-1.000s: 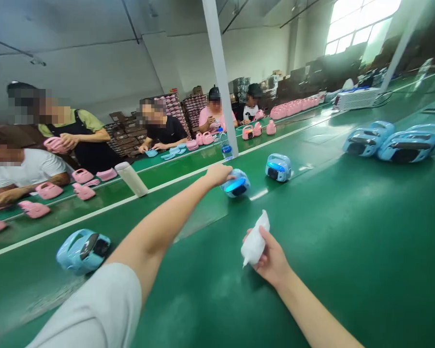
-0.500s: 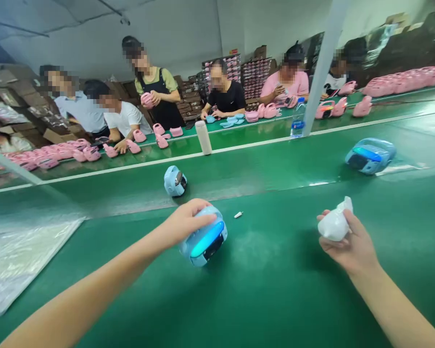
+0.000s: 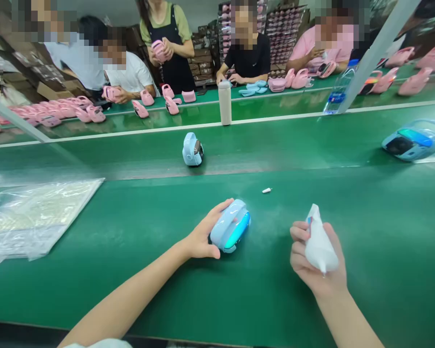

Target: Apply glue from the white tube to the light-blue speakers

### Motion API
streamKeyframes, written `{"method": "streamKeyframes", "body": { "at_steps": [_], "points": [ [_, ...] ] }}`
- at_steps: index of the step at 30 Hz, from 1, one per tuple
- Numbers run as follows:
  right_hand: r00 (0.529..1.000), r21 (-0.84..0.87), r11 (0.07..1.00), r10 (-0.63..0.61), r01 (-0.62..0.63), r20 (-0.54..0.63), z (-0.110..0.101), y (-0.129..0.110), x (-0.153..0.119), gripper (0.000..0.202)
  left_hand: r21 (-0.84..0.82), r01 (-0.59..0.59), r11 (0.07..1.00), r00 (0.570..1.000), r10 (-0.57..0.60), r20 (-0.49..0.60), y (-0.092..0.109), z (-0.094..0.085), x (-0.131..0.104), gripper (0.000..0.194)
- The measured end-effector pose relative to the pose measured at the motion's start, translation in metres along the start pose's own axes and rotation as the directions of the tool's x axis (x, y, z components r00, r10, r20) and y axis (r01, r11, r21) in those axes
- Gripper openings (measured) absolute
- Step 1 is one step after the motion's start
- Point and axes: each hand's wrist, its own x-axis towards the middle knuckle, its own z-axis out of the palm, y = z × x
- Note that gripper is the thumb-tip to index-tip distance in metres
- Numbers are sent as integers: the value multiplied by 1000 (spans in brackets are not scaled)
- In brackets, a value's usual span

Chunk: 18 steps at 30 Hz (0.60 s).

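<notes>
My left hand (image 3: 206, 235) is wrapped around the back and near end of a light blue portable speaker (image 3: 224, 227). The speaker stands on the green table with its handle up, and a blue-green light strip glows along its right side. In my right hand (image 3: 326, 270) lies a white squeeze tube (image 3: 319, 246), its narrow nozzle pointing down toward me and its flat end up. The fingers curl around the tube. Between and beyond both hands a small white cap (image 3: 267, 190) lies on the table.
Another blue speaker (image 3: 193, 151) stands farther back, and a lit one (image 3: 415, 140) at right. A clear plastic bag (image 3: 39, 217) lies at left. Beyond are a beige flask (image 3: 225, 104), a water bottle (image 3: 339, 94), a slanted post (image 3: 380, 53), pink shells (image 3: 89, 113) and several co-workers.
My left hand and the speaker have turned, so its handle top faces me more. My right hand has come closer to it, and the tube's nozzle now points down toward me. The view has tilted down.
</notes>
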Motion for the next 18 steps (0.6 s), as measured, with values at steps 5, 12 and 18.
{"method": "streamKeyframes", "body": {
  "at_steps": [5, 12, 18],
  "points": [
    [998, 49, 999, 1, -4, 63, 3, 1, -5, 35, -11, -176, 984, 952, 168, -256, -20, 16, -6, 61],
    [991, 60, 998, 26, -34, 128, 9, 6, -10, 31, -259, 3, 966, 891, -120, -438, 9, 25, 6, 25],
    [989, 4, 1000, 14, -14, 145, 27, 5, -28, 28, -556, 88, 826, 872, -333, -358, 54, 34, 10, 30]
  ]
}}
